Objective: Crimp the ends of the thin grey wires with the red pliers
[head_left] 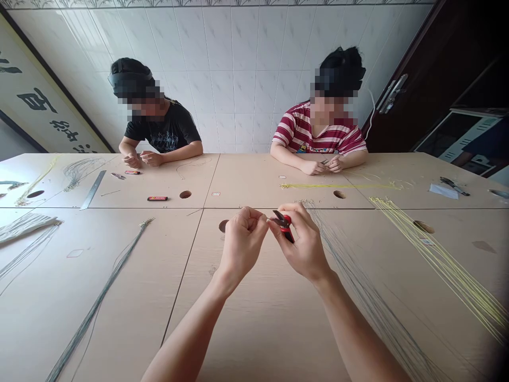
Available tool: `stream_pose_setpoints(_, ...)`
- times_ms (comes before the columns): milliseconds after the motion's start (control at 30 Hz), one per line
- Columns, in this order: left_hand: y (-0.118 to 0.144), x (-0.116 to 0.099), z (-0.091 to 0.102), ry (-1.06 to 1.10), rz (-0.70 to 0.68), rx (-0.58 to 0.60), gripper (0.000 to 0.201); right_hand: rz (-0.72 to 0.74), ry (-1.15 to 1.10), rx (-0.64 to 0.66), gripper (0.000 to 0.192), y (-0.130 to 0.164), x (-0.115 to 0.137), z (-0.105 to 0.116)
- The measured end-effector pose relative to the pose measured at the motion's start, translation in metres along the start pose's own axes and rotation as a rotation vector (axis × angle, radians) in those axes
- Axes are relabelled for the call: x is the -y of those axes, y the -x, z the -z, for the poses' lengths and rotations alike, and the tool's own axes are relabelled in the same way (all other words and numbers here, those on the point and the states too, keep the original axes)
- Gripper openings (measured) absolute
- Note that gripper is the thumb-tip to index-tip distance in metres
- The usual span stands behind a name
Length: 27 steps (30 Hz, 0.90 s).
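Observation:
My right hand (304, 241) grips small red-handled pliers (284, 223) with the jaws pointing left. My left hand (242, 239) is closed in a pinch right at the jaw tips, holding the end of a thin wire that is too fine to see clearly. Both hands hover above the light wooden table (254, 318), near its middle. A fan of thin grey wires (358, 286) lies just right of my right hand, running toward the near edge.
Yellow wires (441, 260) spread at the right, another grey bundle (107, 286) at the left. Two people sit across, hands busy with small parts. A metal ruler (92, 189), a red-and-black small tool (157, 198), round table holes (185, 194) and pliers (453, 185) lie further off.

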<state>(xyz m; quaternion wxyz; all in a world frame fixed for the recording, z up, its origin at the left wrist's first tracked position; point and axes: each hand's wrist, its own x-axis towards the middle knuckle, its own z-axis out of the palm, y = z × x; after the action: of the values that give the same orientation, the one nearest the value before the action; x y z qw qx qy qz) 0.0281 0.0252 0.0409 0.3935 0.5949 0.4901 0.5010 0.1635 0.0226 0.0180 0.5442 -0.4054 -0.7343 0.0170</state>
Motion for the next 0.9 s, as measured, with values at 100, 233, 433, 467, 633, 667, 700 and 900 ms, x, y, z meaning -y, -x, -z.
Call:
stream_pose_setpoints(100, -0.001, 0.001, 0.000, -0.003, -0.006, -0.001, 0.015, 0.012, 0.023, 0.004, 0.010, 0.001, -0.002, -0.002)
stream_pose_setpoints(233, -0.001, 0.002, 0.000, -0.020, -0.019, -0.011, 0.016, -0.041, 0.000, 0.033, 0.007, -0.001, 0.000, -0.001)
stream_pose_setpoints(433, -0.004, 0.003, 0.003, -0.007, -0.006, -0.045, 0.020, -0.366, -0.204, 0.136, 0.018, 0.005, 0.002, 0.006)
stream_pose_setpoints(467, -0.005, 0.004, 0.003, -0.003, 0.000, -0.050, 0.020, -0.415, -0.209, 0.171, 0.020, 0.007, 0.000, 0.006)
stream_pose_setpoints(633, -0.006, 0.005, 0.005, -0.019, -0.011, -0.063, 0.020, -0.594, -0.385, 0.307, 0.025, 0.008, 0.001, 0.008)
stream_pose_setpoints(667, -0.006, 0.005, 0.005, -0.028, -0.019, -0.070, 0.020, -0.618, -0.526, 0.319, 0.023, 0.007, 0.007, 0.011)
stream_pose_setpoints(700, -0.006, 0.005, 0.006, -0.036, -0.026, -0.077, 0.020, -0.616, -0.685, 0.311, 0.020, 0.006, 0.014, 0.015)
stream_pose_setpoints(900, -0.010, 0.004, 0.010, -0.030, -0.015, -0.099, 0.021, -0.506, -0.950, 0.203, 0.031, 0.026, 0.068, 0.064)
